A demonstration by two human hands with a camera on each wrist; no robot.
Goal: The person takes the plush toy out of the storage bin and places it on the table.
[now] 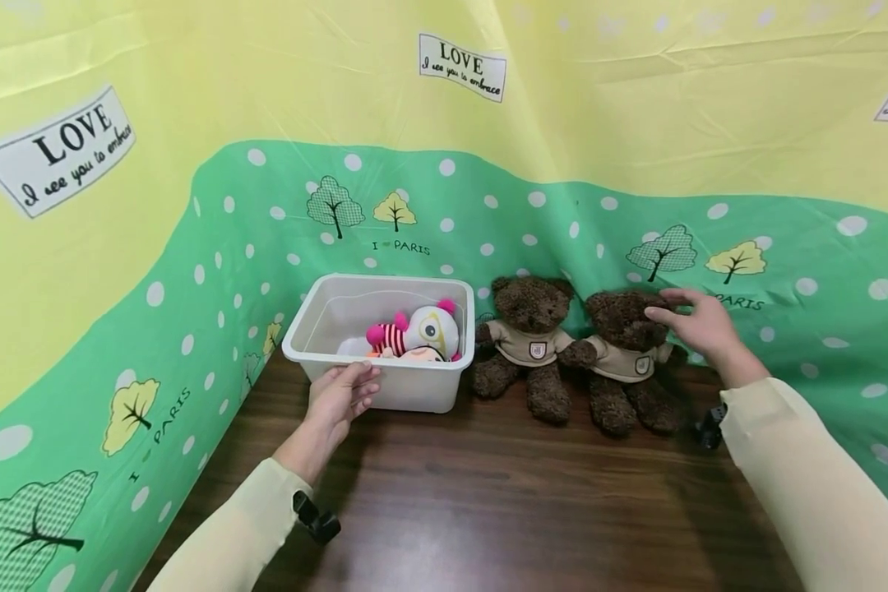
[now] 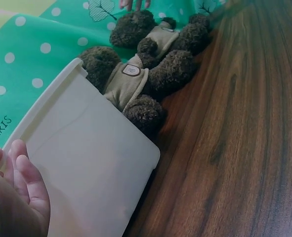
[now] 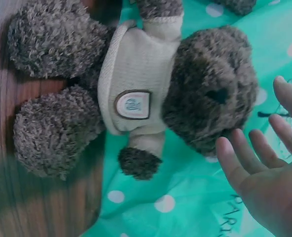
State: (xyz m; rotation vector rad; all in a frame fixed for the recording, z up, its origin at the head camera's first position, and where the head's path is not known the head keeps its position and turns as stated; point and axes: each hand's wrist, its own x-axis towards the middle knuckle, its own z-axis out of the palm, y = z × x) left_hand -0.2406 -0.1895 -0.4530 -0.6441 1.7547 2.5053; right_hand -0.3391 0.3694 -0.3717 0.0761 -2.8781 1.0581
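My left hand (image 1: 340,395) is at the front rim of a white plastic bin (image 1: 422,388), its fingers loosely bent before the wall; in the left wrist view those fingers (image 2: 31,182) hold nothing. Inside the bin lie a plush toy with a one-eyed white head and pink ears (image 1: 432,329) and a partly hidden doll (image 1: 422,353). To the right, my right hand (image 1: 703,325) is beside the head of a brown teddy bear (image 1: 625,362) in a beige sweater. Its fingers (image 3: 229,158) are spread and grip nothing; whether they touch the fur is unclear.
A second, similar teddy bear (image 1: 533,345) sits between the bin and the first bear. Everything stands on a dark wooden table (image 1: 481,501). Behind and to the left hangs a green and yellow printed cloth (image 1: 444,177).
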